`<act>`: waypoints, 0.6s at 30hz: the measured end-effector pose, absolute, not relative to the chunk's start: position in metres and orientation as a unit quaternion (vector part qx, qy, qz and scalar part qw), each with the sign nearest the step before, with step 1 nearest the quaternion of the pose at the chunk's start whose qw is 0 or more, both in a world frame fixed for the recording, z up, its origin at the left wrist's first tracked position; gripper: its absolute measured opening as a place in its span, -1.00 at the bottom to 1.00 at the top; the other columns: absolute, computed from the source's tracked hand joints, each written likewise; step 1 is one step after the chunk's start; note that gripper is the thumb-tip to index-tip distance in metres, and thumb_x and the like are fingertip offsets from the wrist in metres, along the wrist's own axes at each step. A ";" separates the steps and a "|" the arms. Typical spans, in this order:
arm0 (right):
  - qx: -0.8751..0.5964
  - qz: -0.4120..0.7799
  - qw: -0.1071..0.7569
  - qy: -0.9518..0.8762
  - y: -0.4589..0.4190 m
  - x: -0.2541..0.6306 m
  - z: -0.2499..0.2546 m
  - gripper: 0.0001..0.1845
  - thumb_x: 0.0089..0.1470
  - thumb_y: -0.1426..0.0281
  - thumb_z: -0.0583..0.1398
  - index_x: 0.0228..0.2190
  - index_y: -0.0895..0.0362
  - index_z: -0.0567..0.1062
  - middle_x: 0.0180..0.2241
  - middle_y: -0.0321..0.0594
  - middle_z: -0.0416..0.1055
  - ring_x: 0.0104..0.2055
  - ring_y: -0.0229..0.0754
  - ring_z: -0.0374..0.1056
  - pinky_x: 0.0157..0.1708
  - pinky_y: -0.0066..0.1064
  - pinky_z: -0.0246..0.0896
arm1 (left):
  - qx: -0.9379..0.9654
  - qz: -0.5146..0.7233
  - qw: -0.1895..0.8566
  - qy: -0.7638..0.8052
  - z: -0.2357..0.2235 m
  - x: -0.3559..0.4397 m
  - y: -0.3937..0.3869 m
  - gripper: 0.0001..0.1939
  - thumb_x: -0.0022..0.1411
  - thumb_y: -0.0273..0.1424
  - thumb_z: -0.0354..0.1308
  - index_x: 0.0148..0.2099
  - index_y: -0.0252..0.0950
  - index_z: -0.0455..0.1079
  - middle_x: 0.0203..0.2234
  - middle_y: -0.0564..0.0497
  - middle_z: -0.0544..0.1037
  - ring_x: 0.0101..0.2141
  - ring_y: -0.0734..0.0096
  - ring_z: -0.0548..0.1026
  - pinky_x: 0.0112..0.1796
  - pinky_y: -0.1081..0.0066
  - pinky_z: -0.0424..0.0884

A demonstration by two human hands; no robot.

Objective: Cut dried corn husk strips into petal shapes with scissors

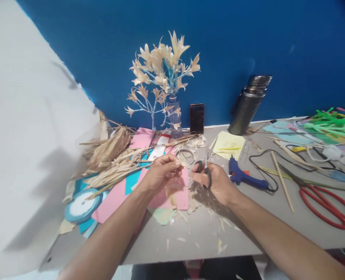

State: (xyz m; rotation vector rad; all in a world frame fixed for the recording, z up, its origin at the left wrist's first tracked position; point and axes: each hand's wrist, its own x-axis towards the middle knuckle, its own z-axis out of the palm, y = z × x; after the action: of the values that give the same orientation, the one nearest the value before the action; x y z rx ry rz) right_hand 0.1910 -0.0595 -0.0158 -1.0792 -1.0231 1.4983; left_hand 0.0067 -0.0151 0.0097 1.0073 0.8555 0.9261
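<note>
Scissors (pixel 209 178) in our right hand (pixel 220 184), just beside our left hand (pixel 162 171).
Our right fingers curl around the handles, and the long axis runs away from us toward the blue wall (pixel 225 42), leaning slightly right, so the blades point past our left fingertips rather than at them. Our left thumb and finger pinch together on what seems a pale scrap (pixel 182 164), too small to make out fully, left of the handles.

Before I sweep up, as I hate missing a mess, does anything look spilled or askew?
Yes: pale scraps lie strewn over the near side of the table, like stray trimmings. The dark flask by the blue wall also appears tilted right, though camera distortion may cause that.
</note>
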 end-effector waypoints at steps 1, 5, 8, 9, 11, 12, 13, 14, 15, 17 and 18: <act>-0.447 0.602 0.504 -0.430 -0.058 0.192 -0.016 -0.59 -0.28 0.26 0.45 -0.41 0.16 0.44 -0.57 -0.41 0.29 -0.59 -0.37 0.17 -0.59 -0.50 0.09 | 0.453 0.410 0.693 0.382 0.009 0.009 -0.017 -0.78 -0.04 -0.38 0.39 -0.44 -0.34 0.40 -0.56 0.06 0.52 -0.55 0.57 0.42 -0.41 0.49 0.36; -0.429 0.594 0.522 -0.436 -0.056 0.193 -0.019 -0.64 -0.23 0.31 0.42 -0.38 0.16 0.45 -0.55 -0.39 0.32 -0.55 -0.35 0.19 -0.56 -0.49 0.08 | 0.462 0.388 0.704 0.374 0.003 0.016 -0.024 -0.83 0.01 -0.42 0.33 -0.46 -0.34 0.39 -0.59 0.07 0.49 -0.58 0.58 0.40 -0.50 0.54 0.27; -0.430 0.594 0.524 -0.433 -0.056 0.194 -0.022 -0.66 -0.22 0.32 0.40 -0.39 0.15 0.43 -0.56 -0.39 0.32 -0.56 -0.33 0.20 -0.55 -0.48 0.08 | 0.460 0.385 0.712 0.364 0.000 0.020 -0.027 -0.84 -0.01 -0.45 0.33 -0.45 -0.35 0.38 -0.59 0.06 0.49 -0.57 0.58 0.41 -0.48 0.54 0.29; -0.435 0.590 0.523 -0.434 -0.056 0.194 -0.022 -0.68 -0.21 0.32 0.40 -0.40 0.15 0.43 -0.57 -0.39 0.31 -0.57 -0.34 0.19 -0.56 -0.48 0.07 | 0.456 0.385 0.717 0.359 0.000 0.021 -0.028 -0.84 -0.02 -0.45 0.33 -0.44 -0.35 0.39 -0.58 0.06 0.49 -0.56 0.57 0.42 -0.46 0.53 0.31; -0.441 0.584 0.520 -0.440 -0.056 0.194 -0.020 -0.70 -0.21 0.34 0.39 -0.42 0.16 0.43 -0.58 -0.40 0.30 -0.58 -0.36 0.16 -0.57 -0.50 0.04 | 0.441 0.382 0.731 0.354 0.001 0.023 -0.029 -0.82 -0.01 -0.40 0.34 -0.40 -0.34 0.40 -0.59 0.06 0.49 -0.57 0.54 0.43 -0.44 0.51 0.34; -0.442 0.582 0.518 -0.445 -0.056 0.195 -0.019 -0.70 -0.22 0.35 0.39 -0.43 0.16 0.43 -0.57 -0.40 0.31 -0.57 -0.37 0.14 -0.57 -0.50 0.02 | 0.434 0.381 0.736 0.352 0.002 0.023 -0.029 -0.81 0.00 -0.37 0.34 -0.38 -0.34 0.40 -0.58 0.06 0.50 -0.57 0.53 0.44 -0.45 0.50 0.35; -0.441 0.582 0.515 -0.449 -0.056 0.195 -0.017 -0.71 -0.24 0.37 0.38 -0.43 0.17 0.44 -0.57 -0.39 0.31 -0.57 -0.37 0.14 -0.56 -0.51 0.01 | 0.430 0.379 0.740 0.352 0.003 0.023 -0.029 -0.80 0.01 -0.35 0.34 -0.36 -0.34 0.41 -0.58 0.05 0.50 -0.57 0.52 0.44 -0.45 0.50 0.36; -0.437 0.585 0.512 -0.452 -0.056 0.196 -0.016 -0.71 -0.25 0.38 0.38 -0.43 0.17 0.44 -0.56 -0.39 0.32 -0.56 -0.37 0.15 -0.56 -0.51 0.01 | 0.430 0.378 0.740 0.353 0.004 0.023 -0.030 -0.79 0.01 -0.35 0.34 -0.34 -0.34 0.41 -0.58 0.05 0.50 -0.58 0.52 0.44 -0.45 0.50 0.36; -0.432 0.591 0.509 -0.453 -0.056 0.196 -0.015 -0.71 -0.26 0.39 0.38 -0.43 0.17 0.44 -0.55 -0.38 0.33 -0.55 -0.36 0.16 -0.55 -0.51 0.02 | 0.435 0.377 0.737 0.354 0.005 0.023 -0.030 -0.78 0.01 -0.36 0.35 -0.34 -0.34 0.41 -0.58 0.05 0.50 -0.58 0.53 0.44 -0.46 0.51 0.36; -0.428 0.600 0.506 -0.448 -0.056 0.197 -0.014 -0.71 -0.25 0.39 0.37 -0.42 0.17 0.43 -0.54 -0.38 0.34 -0.53 -0.34 0.18 -0.53 -0.50 0.04 | 0.453 0.368 0.726 0.363 0.005 0.023 -0.030 -0.79 0.00 -0.38 0.36 -0.38 -0.36 0.39 -0.60 0.05 0.50 -0.60 0.55 0.43 -0.49 0.54 0.33; -0.431 0.599 0.510 -0.442 -0.056 0.197 -0.013 -0.71 -0.26 0.38 0.37 -0.43 0.17 0.43 -0.56 -0.38 0.34 -0.54 -0.34 0.17 -0.54 -0.49 0.03 | 0.463 0.362 0.719 0.371 0.005 0.022 -0.030 -0.79 0.01 -0.39 0.36 -0.41 -0.36 0.38 -0.61 0.04 0.50 -0.61 0.56 0.43 -0.51 0.56 0.32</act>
State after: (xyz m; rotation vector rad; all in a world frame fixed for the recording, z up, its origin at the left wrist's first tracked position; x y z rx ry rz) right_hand 0.1968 -0.0561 -0.0135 -1.0374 -1.0649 1.4427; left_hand 0.0225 -0.0302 0.0054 1.0248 0.8209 0.8013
